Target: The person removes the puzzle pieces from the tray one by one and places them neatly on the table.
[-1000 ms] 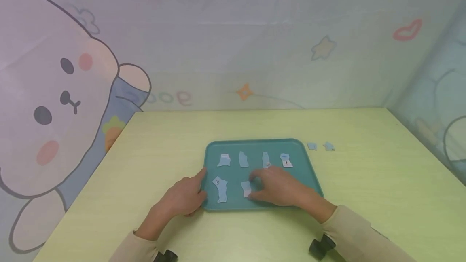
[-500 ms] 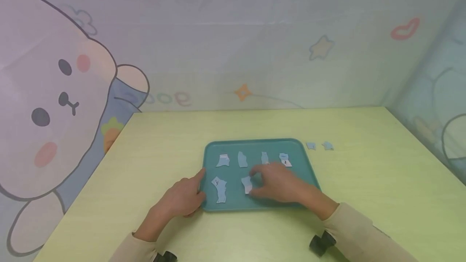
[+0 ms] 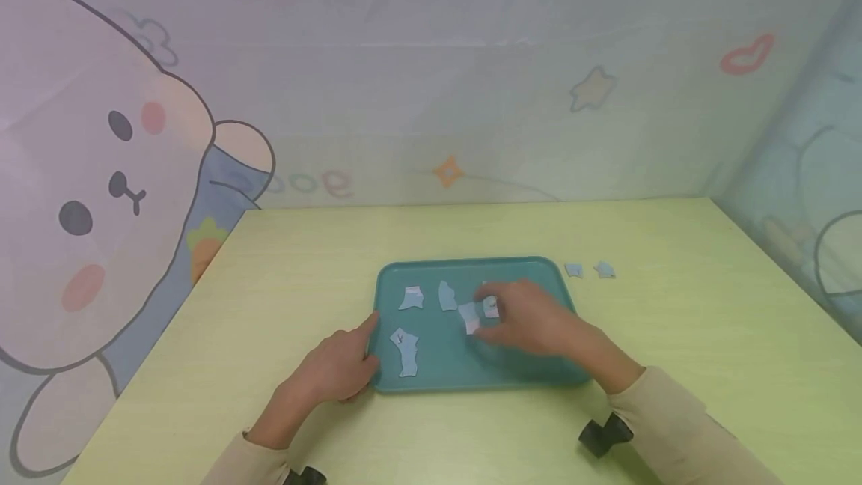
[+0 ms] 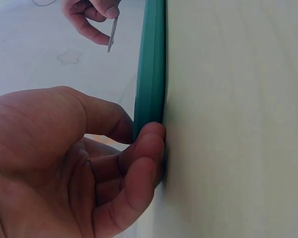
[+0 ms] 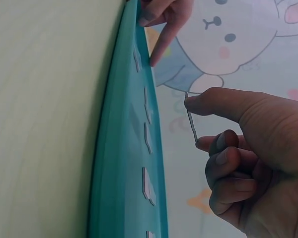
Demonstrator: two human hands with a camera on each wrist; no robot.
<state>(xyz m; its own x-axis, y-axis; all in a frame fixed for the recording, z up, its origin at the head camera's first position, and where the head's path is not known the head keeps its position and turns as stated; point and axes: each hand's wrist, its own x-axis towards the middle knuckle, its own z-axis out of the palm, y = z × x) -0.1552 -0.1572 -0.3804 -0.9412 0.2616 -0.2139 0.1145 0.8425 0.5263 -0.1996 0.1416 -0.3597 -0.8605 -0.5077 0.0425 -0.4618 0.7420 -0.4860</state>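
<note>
Right hand (image 3: 528, 318) pinching one thin, ragged-edged, pale-blue-and-white flat piece (image 3: 468, 318), held clear above the shallow teal rectangular tray (image 3: 444, 361); left hand (image 3: 340, 365) gripping that tray's left rim. Five similar pale-blue pieces (image 3: 408, 358) on the tray, as far as the covering hand lets me count, and two small bluish scraps (image 3: 604, 270) on the pale yellow tabletop (image 3: 316, 260), near its far right corner.

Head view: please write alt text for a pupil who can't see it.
A person's right grip pinches a pale blue piece above a green tray where more pieces lie, while the left grip touches the tray's left edge. Two further pieces lie on the table right of the tray; a cartoon backdrop stands behind.
</note>
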